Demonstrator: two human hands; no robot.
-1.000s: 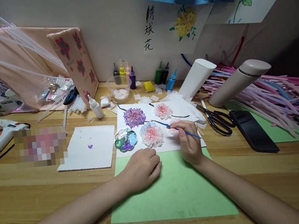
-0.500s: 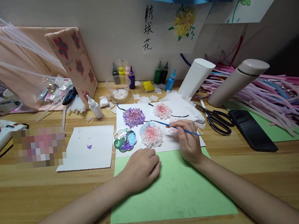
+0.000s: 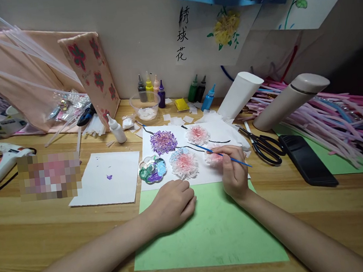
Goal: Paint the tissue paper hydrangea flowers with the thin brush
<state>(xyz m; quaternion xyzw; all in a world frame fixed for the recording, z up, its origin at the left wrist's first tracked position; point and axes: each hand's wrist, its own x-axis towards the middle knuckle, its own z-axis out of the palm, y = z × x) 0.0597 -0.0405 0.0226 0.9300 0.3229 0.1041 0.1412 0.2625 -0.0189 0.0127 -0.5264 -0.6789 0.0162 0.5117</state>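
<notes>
My right hand point(image 3: 235, 171) pinches a thin blue paintbrush point(image 3: 214, 152). Its tip is over the white sheet point(image 3: 147, 180), between the blue-tinted pink paper flower point(image 3: 184, 164) and the pink flower point(image 3: 197, 134) behind. Another pink paper flower point(image 3: 214, 159) is partly covered by this hand. At the sheet's left, a purple paper flower point(image 3: 163, 142) lies behind a flower-shaped paint palette point(image 3: 152, 169) with green, blue and purple paint. My left hand point(image 3: 176, 206) rests with fingers curled at the sheet's near edge, over the green sheet point(image 3: 208, 237), holding nothing visible.
A white card point(image 3: 106, 189) with purple specks lies left, beyond it a glue gun point(image 3: 2, 161). Paint bottles point(image 3: 161, 95) and a plastic cup point(image 3: 146, 109) stand behind. Black-handled scissors point(image 3: 267, 146), a phone point(image 3: 307, 159) and a flask point(image 3: 291, 100) are right.
My right hand has shifted slightly right, taking the paintbrush with it and drawing the tip away from the blue-tinted flower. More of the covered pink flower shows. My left hand stays put.
</notes>
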